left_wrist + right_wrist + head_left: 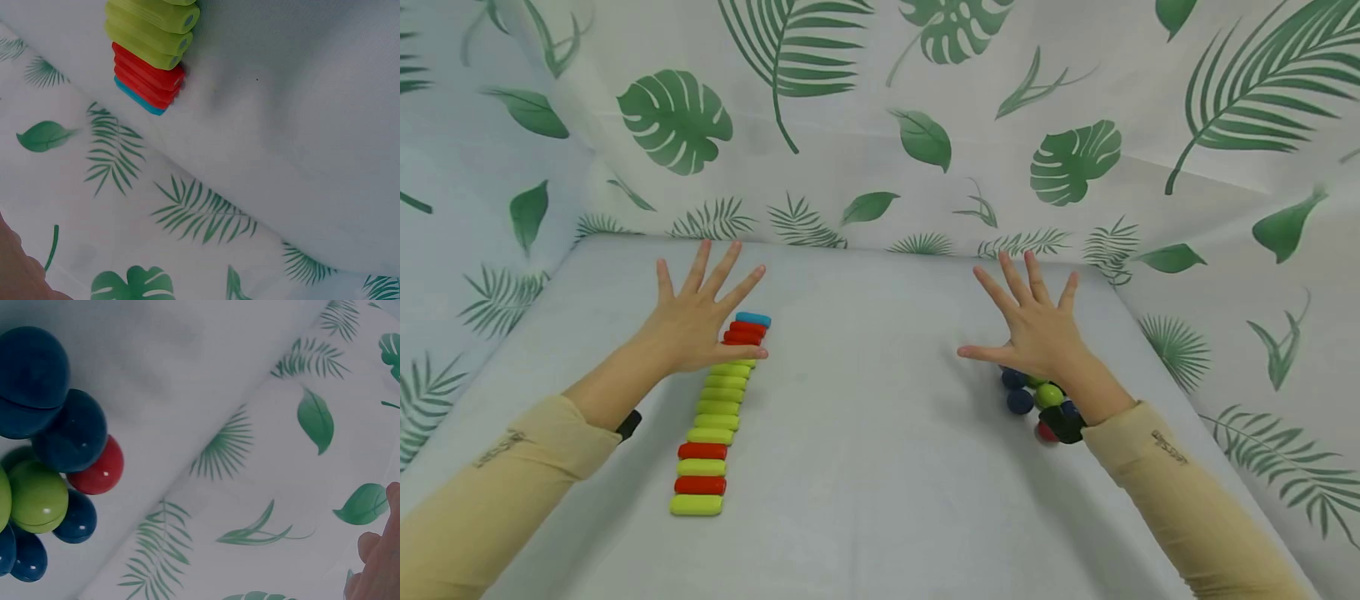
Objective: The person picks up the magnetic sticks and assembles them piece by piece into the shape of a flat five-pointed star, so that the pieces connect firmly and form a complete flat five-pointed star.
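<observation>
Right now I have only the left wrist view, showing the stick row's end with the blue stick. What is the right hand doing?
Observer: The right hand is spread open, fingers apart, gripping nothing.

Operator: What lies near it?

Observer: Below it in the head view, partly hidden, are blue balls, green balls and a red ball.

Operator: And the other end of my sticks?

Observer: A yellow-green stick lies last, with a red stick next to it.
</observation>
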`<state>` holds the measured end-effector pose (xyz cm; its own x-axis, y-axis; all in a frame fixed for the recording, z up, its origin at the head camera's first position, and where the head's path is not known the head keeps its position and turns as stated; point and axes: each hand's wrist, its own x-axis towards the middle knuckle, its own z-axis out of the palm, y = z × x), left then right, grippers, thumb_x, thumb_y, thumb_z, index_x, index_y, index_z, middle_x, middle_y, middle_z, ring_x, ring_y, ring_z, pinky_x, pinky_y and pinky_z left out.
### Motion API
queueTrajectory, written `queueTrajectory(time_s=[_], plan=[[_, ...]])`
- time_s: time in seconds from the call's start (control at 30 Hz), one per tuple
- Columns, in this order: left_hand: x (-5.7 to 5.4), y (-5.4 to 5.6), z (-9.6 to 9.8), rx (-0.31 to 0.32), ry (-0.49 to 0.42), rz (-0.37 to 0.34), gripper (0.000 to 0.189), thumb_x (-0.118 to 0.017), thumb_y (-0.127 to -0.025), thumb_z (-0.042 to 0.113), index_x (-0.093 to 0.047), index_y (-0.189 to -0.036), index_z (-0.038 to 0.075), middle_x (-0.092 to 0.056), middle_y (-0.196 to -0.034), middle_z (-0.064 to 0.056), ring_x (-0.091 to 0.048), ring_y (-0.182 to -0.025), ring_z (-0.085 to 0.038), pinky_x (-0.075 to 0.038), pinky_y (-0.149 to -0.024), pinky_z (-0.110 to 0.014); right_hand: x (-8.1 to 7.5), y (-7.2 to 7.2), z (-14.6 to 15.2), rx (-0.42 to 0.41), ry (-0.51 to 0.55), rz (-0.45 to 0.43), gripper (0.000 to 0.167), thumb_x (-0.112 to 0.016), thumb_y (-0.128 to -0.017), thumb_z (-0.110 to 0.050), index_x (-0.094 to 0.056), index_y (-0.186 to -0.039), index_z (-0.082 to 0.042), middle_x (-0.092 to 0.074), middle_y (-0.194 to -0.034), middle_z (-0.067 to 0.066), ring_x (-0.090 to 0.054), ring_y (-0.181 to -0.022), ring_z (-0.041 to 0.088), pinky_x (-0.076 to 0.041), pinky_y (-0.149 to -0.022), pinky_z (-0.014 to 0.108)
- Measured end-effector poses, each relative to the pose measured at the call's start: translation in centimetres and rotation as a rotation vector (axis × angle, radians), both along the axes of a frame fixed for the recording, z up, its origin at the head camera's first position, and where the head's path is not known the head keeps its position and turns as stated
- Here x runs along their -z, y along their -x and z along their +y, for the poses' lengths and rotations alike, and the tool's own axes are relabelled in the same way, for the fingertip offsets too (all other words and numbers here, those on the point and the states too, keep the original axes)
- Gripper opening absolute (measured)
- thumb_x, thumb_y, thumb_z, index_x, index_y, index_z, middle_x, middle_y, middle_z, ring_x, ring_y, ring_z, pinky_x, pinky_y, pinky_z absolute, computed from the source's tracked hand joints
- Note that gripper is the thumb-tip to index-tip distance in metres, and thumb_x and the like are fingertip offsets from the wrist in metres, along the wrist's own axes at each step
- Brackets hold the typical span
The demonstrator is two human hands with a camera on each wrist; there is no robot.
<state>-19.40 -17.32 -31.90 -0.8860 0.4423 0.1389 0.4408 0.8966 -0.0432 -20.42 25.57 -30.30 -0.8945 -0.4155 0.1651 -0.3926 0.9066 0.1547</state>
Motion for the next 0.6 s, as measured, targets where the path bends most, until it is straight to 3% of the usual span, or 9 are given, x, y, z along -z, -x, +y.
queueTrajectory(time_s=[0.23, 0.6], plan=[[0.19, 0.05, 0.07, 0.006, -0.002, 0.013, 0.101, -0.05, -0.072, 0.074, -0.003, -0.148, 0.025, 0.026, -0.149, -0.004, 0.026, -0.132, -0.032, 0.011, -0.091, -0.072, 0.21, 0.16, 0.12, 0.01, -0.02, 0.0, 0.104, -0.048, -0.068, -0.079, 0.0, -0.147, -0.031, 0.015, -0.151, 0.003, 0.025, -0.133, 0.026, 0.017, -0.09, 0.069], [0.44, 0.25, -0.33, 0.022, 0.015, 0.053, 0.097, -0.049, -0.075, 0.072, -0.006, -0.148, 0.026, 0.023, -0.15, -0.004, 0.023, -0.134, -0.031, 0.005, -0.092, -0.073, 0.11, 0.24, -0.02, 0.013, -0.006, -0.015, 0.102, -0.049, -0.071, -0.076, -0.003, -0.148, -0.028, 0.009, -0.152, 0.007, 0.024, -0.133, 0.026, 0.021, -0.09, 0.065]])
